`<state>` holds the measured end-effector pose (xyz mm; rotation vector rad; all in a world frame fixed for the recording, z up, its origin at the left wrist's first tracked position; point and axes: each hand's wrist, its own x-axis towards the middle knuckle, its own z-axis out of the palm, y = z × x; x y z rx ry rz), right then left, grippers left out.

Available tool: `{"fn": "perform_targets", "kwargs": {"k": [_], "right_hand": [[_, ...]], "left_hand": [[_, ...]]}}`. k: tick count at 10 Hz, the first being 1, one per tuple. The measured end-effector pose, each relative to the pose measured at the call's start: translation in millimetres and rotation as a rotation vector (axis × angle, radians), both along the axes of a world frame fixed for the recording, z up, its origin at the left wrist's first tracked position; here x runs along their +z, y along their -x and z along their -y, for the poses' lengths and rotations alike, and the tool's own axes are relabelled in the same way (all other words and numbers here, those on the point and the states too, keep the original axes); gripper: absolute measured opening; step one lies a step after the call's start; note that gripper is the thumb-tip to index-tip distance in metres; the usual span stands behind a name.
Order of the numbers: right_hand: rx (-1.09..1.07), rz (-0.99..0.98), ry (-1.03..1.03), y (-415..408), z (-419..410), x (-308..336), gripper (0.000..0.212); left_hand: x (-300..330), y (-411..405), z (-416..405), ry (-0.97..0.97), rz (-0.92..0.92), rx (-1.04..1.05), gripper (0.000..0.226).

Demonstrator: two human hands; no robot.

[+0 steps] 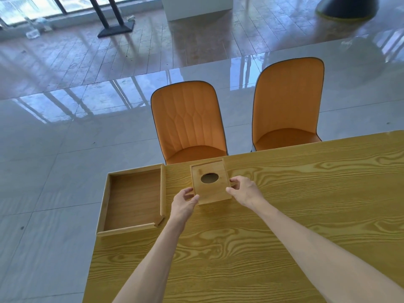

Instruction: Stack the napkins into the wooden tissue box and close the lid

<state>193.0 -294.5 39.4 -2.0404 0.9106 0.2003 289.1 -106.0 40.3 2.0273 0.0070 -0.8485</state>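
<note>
At the table's (284, 215) left corner sits a shallow wooden tray (133, 200), and just right of it my left hand (184, 202) pinches the near-left corner of the lid (211, 188). The lid, with its round hole, lies partly slid over the wooden tissue box (207, 165) by the far edge. My right hand (243, 190) grips its right edge; two orange chairs (190, 123) stand beyond.
</note>
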Motion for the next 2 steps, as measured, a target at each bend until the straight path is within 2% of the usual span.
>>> {"fn": "perform_targets", "kwargs": {"k": [1, 2], "right_hand": [[0.222, -0.212, 0.164, -7, 5, 25, 0.046], [0.362, -0.34, 0.233, -11, 7, 58, 0.048]], "left_hand": [[19, -19, 0, -0.292, -0.027, -0.423, 0.059], [50, -33, 0, -0.533, 0.08, -0.69, 0.061]]}}
